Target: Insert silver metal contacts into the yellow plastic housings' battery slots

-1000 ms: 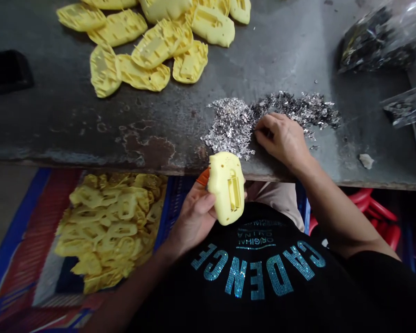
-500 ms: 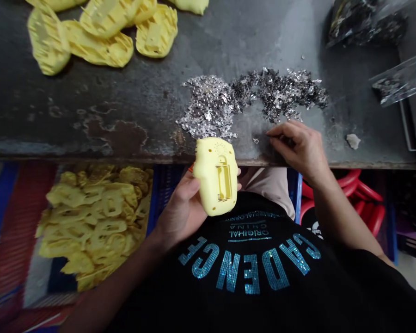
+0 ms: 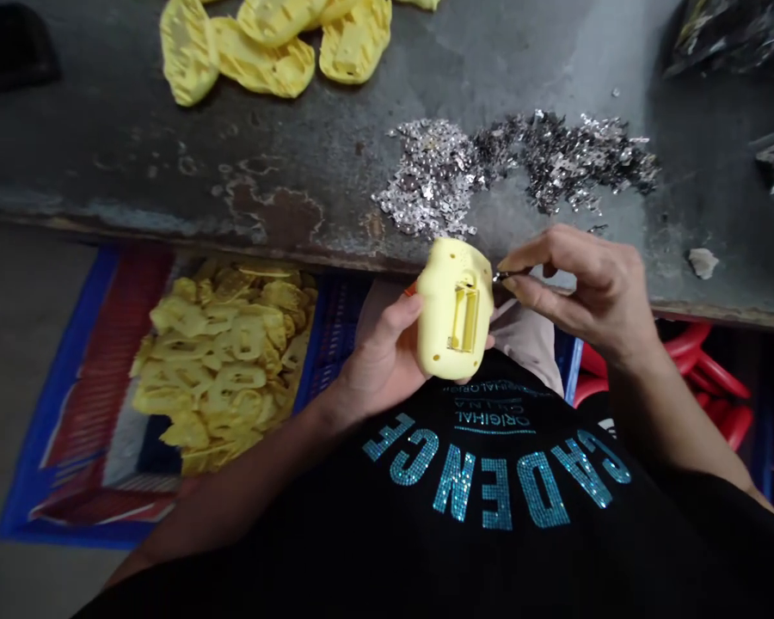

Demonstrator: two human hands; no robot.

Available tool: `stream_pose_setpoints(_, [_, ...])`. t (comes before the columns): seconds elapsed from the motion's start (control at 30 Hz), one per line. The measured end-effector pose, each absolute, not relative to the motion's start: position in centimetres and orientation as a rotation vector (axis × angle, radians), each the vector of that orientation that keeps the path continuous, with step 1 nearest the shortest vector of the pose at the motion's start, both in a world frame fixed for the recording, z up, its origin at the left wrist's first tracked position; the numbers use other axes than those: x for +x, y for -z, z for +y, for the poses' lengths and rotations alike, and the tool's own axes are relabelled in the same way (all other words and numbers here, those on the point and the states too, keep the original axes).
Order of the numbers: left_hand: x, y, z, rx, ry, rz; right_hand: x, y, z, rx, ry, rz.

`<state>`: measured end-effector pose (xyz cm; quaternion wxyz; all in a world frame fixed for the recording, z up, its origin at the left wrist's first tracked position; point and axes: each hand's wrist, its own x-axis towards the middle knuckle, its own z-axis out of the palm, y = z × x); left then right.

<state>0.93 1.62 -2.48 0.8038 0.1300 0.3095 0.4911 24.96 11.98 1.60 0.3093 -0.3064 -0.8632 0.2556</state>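
One metal piece (image 3: 502, 276) now nearer casing (image 3: 441, 311)

One view rides on the wearer's head, and it's peering steeply forward and down! It looks from close above the shirt (image 3: 464, 567), left hand (image 3: 385, 354) and right hand (image 3: 597, 288) near mid-frame, the near edge of the bench (image 3: 122, 163) slanting down rightward across the picture.

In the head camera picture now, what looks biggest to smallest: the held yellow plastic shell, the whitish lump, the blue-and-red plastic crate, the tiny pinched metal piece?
1. Blue-and-red plastic crate
2. Held yellow plastic shell
3. Whitish lump
4. Tiny metal piece, partly hidden in the right hand
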Motion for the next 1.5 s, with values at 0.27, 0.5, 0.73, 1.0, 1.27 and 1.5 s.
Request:
stream_pose_setpoints(0.27, [1.5,2.0,0.9,0.296,-0.981,0.662,24.6,-3.3,10.4,-0.630,-0.416,-2.500])
stream_pose_setpoints(0.5, [1.5,1.4,0.5,0.347,-0.927,0.662,24.7,-3.9,9.8,-0.509,-0.194,-2.589])
stream_pose_setpoints(0.73, [1.8,1.6,0.1,0.326,-0.916,0.614,24.5,-4.2,9.3,-0.494,-0.079,-2.658])
stream_pose_setpoints(1.0, [2.0,1.4,0.0,0.287,-0.944,0.652,25.4,-3.1,8.1,-0.763,-0.444,-2.490])
stream_pose_setpoints(1.27, [2.6,1.3,-0.6,0.365,-1.106,0.772,25.3,-2.3,7.5,-0.947,-0.690,-2.212])
stream_pose_setpoints(1.5, [2.5,1.1,-1.8,0.582,-1.205,0.800,24.4,-1.7,9.2,-0.873,-1.059,-2.156])
